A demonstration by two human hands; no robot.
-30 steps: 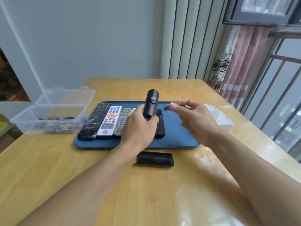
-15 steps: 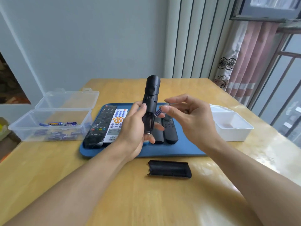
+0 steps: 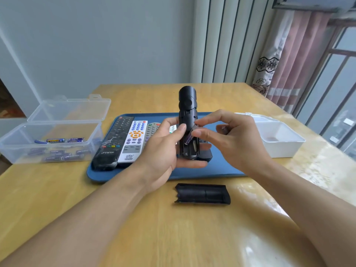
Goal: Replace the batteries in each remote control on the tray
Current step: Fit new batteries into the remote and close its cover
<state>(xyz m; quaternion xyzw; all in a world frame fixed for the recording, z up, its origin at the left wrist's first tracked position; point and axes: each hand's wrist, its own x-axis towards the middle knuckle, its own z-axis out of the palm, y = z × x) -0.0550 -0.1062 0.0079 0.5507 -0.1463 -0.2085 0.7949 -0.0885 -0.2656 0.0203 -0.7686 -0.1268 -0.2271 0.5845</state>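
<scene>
One black remote (image 3: 187, 120) is mid-swap: the left hand (image 3: 163, 151) grips it upright over the tray (image 3: 221, 168), while the right hand (image 3: 227, 139) pinches a battery (image 3: 189, 136) at its open bay. Its cover (image 3: 202, 194) lies below both hands. Left of them, several remotes (image 3: 123, 139) probably wait.
</scene>
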